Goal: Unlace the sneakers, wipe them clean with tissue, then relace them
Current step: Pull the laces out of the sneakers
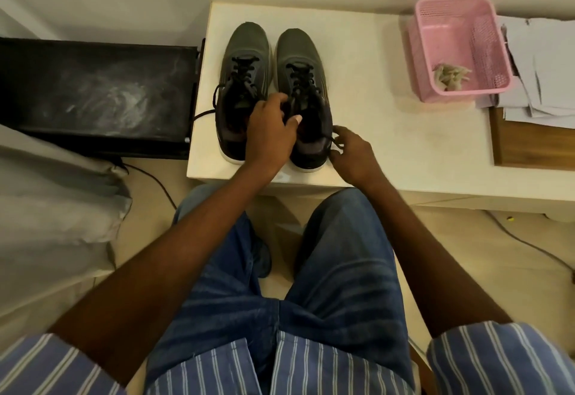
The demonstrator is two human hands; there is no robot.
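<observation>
**Loosening the right sneaker's lace**

Both sneakers sit side by side at the counter's [357,133] front left corner, still laced. The left hand [270,128] curls round the right sneaker's [300,61] collar and tongue, steadying it; the right hand [350,153] pinches the lace end [337,143] beside the shoe. Best to hold the shoe firmly and draw the lace free eyelet by eyelet from the top, not yank it. The left sneaker [245,52] waits alongside.

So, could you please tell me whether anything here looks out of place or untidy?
One loose lace end from the left sneaker trails over the white table's left edge. The papers beside the pink basket sit in a ragged, skewed pile. Nothing looks damaged.
</observation>
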